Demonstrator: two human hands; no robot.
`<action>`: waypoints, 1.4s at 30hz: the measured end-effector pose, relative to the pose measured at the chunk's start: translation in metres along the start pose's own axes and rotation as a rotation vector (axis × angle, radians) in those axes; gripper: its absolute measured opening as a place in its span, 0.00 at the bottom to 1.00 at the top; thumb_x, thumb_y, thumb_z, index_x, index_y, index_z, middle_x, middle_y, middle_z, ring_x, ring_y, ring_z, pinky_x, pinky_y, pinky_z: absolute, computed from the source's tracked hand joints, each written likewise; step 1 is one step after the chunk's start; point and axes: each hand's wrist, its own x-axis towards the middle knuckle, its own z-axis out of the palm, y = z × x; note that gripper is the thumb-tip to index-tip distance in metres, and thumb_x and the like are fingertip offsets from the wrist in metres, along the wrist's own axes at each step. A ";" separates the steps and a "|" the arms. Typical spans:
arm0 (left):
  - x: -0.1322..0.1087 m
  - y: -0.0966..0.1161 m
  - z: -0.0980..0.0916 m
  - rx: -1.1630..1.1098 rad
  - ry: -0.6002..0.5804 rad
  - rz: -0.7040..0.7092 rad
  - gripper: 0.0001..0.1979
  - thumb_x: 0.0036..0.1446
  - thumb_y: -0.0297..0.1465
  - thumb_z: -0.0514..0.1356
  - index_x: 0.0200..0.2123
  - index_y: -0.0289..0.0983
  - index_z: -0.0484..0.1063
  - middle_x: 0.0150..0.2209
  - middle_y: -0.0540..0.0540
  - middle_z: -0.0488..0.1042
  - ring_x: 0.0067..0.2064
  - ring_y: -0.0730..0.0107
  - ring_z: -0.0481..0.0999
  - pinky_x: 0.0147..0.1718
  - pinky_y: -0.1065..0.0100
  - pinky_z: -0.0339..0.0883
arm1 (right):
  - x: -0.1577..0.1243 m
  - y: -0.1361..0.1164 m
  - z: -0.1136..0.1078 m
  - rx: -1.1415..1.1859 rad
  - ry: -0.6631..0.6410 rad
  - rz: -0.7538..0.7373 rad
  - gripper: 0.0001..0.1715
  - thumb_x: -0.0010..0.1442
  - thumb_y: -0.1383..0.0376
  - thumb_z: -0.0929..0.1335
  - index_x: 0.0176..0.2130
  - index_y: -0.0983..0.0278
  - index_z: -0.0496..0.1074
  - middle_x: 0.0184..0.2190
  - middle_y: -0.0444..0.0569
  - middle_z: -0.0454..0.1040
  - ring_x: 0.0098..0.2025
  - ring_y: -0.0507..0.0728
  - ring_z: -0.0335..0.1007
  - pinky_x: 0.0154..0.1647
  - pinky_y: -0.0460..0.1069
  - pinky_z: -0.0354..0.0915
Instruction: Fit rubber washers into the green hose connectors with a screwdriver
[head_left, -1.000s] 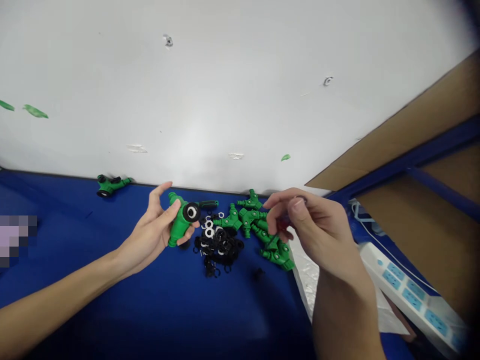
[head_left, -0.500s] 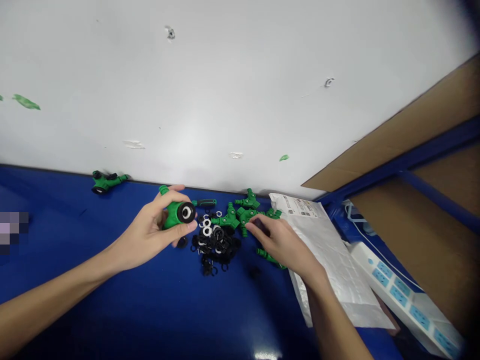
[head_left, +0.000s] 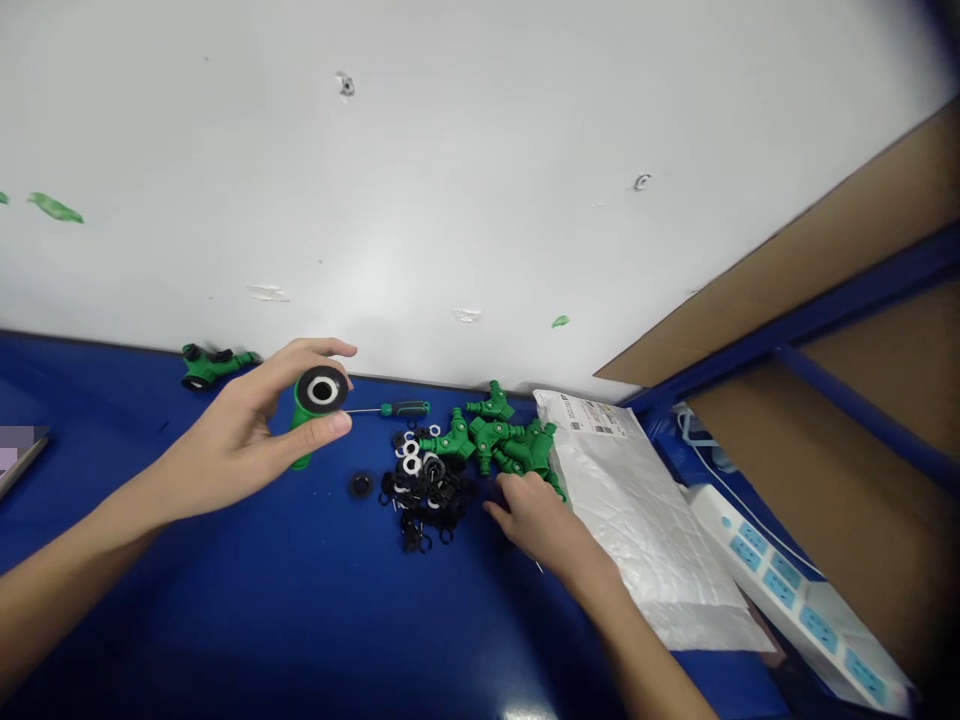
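Taking the heap of loose black and white rings (head_left: 442, 490) as the landmark, the left hand (head_left: 240, 425) is up to the left of it, grasping a green hose connector (head_left: 302, 412) between thumb and fingers, with its black collar (head_left: 339, 375) and white inner ring turned toward the camera. Half a second ago that collar was close by the heap's far left side; now it has swung farther left, so the metal shaft of the green-and-black screwdriver (head_left: 405, 409) shows, lying on the bench (head_left: 300, 600) beyond the heap, and a single black ring (head_left: 361, 485) shows whole just left of it. The right hand (head_left: 544, 520) has come nearer the camera and is lower, to the right of the heap, fingers curled downward; a dark object showed in them earlier, but whether they hold anything now cannot be made out. A thin bright sliver (head_left: 539, 567) shows by that hand. The other green Y-shaped connectors (head_left: 529, 447), partly covered by the hand before, are now more exposed, right of the heap, with the white plastic mailer (head_left: 652, 530) farther right.
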 end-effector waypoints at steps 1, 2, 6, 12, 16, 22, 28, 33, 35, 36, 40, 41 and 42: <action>0.000 -0.001 0.002 -0.011 0.001 0.001 0.10 0.60 0.36 0.62 0.45 0.43 0.72 0.55 0.45 0.70 0.51 0.58 0.70 0.46 0.65 0.62 | 0.000 -0.003 0.000 -0.013 0.005 0.017 0.07 0.65 0.66 0.68 0.36 0.68 0.73 0.36 0.59 0.74 0.41 0.66 0.75 0.35 0.52 0.60; 0.000 -0.002 0.003 -0.014 0.001 0.003 0.12 0.60 0.36 0.62 0.47 0.44 0.72 0.54 0.46 0.71 0.50 0.59 0.70 0.46 0.66 0.62 | -0.001 -0.005 -0.002 -0.023 0.013 0.028 0.07 0.65 0.66 0.67 0.37 0.68 0.73 0.36 0.60 0.74 0.41 0.67 0.75 0.35 0.52 0.61; -0.001 -0.003 0.001 -0.007 0.015 0.016 0.14 0.60 0.36 0.62 0.49 0.45 0.72 0.52 0.47 0.72 0.49 0.60 0.70 0.44 0.67 0.61 | -0.014 -0.003 -0.014 -0.012 0.034 -0.042 0.08 0.66 0.65 0.66 0.42 0.67 0.72 0.37 0.58 0.75 0.43 0.66 0.74 0.38 0.53 0.63; 0.001 0.000 -0.003 -0.037 0.056 0.001 0.14 0.58 0.36 0.63 0.47 0.44 0.74 0.50 0.46 0.74 0.41 0.61 0.72 0.38 0.66 0.63 | -0.041 0.010 -0.005 0.126 0.011 -0.289 0.09 0.63 0.73 0.65 0.39 0.63 0.75 0.38 0.51 0.73 0.38 0.58 0.73 0.37 0.50 0.64; 0.000 0.000 -0.001 -0.063 0.028 -0.009 0.11 0.58 0.36 0.62 0.44 0.44 0.75 0.48 0.46 0.75 0.45 0.59 0.73 0.40 0.66 0.64 | -0.036 0.005 0.016 0.226 0.085 -0.343 0.16 0.69 0.70 0.60 0.36 0.64 0.75 0.35 0.50 0.73 0.37 0.57 0.73 0.39 0.50 0.66; -0.001 0.004 -0.001 -0.101 -0.003 -0.024 0.11 0.57 0.36 0.63 0.43 0.41 0.75 0.47 0.44 0.75 0.46 0.55 0.72 0.39 0.65 0.64 | -0.021 -0.005 0.005 0.297 0.244 -0.303 0.14 0.69 0.67 0.62 0.35 0.65 0.74 0.32 0.50 0.74 0.35 0.58 0.73 0.37 0.51 0.66; -0.002 0.007 0.008 -0.131 -0.095 -0.007 0.07 0.59 0.32 0.60 0.41 0.39 0.71 0.41 0.44 0.73 0.43 0.59 0.71 0.40 0.64 0.64 | 0.055 -0.042 -0.037 0.315 0.363 -0.426 0.14 0.67 0.66 0.65 0.51 0.64 0.71 0.50 0.55 0.73 0.53 0.60 0.68 0.56 0.55 0.61; -0.001 0.002 0.018 -0.072 -0.028 0.042 0.07 0.60 0.30 0.58 0.32 0.38 0.62 0.29 0.51 0.62 0.29 0.71 0.60 0.30 0.66 0.56 | 0.123 -0.063 -0.037 0.336 0.283 -0.507 0.09 0.61 0.64 0.71 0.41 0.68 0.74 0.42 0.52 0.76 0.47 0.60 0.71 0.53 0.59 0.65; 0.001 -0.001 0.016 -0.078 -0.025 0.049 0.08 0.61 0.31 0.58 0.30 0.38 0.61 0.29 0.51 0.60 0.29 0.71 0.58 0.30 0.66 0.56 | 0.127 -0.060 -0.039 0.402 0.292 -0.535 0.09 0.61 0.64 0.70 0.36 0.69 0.75 0.36 0.53 0.77 0.41 0.59 0.73 0.49 0.57 0.66; 0.003 -0.002 0.013 -0.079 -0.029 0.052 0.09 0.61 0.31 0.58 0.30 0.38 0.60 0.29 0.51 0.60 0.29 0.71 0.58 0.30 0.66 0.56 | 0.124 -0.056 -0.042 0.450 0.310 -0.544 0.10 0.62 0.63 0.69 0.36 0.69 0.75 0.34 0.53 0.77 0.39 0.59 0.73 0.46 0.56 0.67; 0.006 -0.005 0.000 -0.009 -0.068 0.035 0.09 0.61 0.31 0.58 0.30 0.38 0.60 0.30 0.51 0.61 0.30 0.71 0.60 0.32 0.66 0.56 | 0.089 -0.033 -0.065 0.698 0.473 -0.518 0.20 0.64 0.53 0.67 0.45 0.66 0.73 0.33 0.50 0.76 0.31 0.56 0.70 0.32 0.51 0.66; 0.007 -0.006 -0.003 0.023 -0.066 0.022 0.08 0.60 0.31 0.58 0.31 0.38 0.61 0.30 0.51 0.61 0.30 0.70 0.61 0.32 0.66 0.56 | 0.078 -0.028 -0.072 0.790 0.543 -0.510 0.19 0.63 0.53 0.67 0.44 0.65 0.73 0.29 0.47 0.74 0.27 0.54 0.68 0.28 0.50 0.63; 0.008 -0.007 -0.005 0.056 -0.055 0.012 0.07 0.60 0.30 0.58 0.31 0.38 0.61 0.30 0.51 0.62 0.31 0.70 0.62 0.32 0.65 0.57 | 0.066 -0.024 -0.078 1.032 0.628 -0.535 0.15 0.60 0.55 0.71 0.41 0.65 0.75 0.23 0.45 0.70 0.24 0.53 0.65 0.25 0.50 0.60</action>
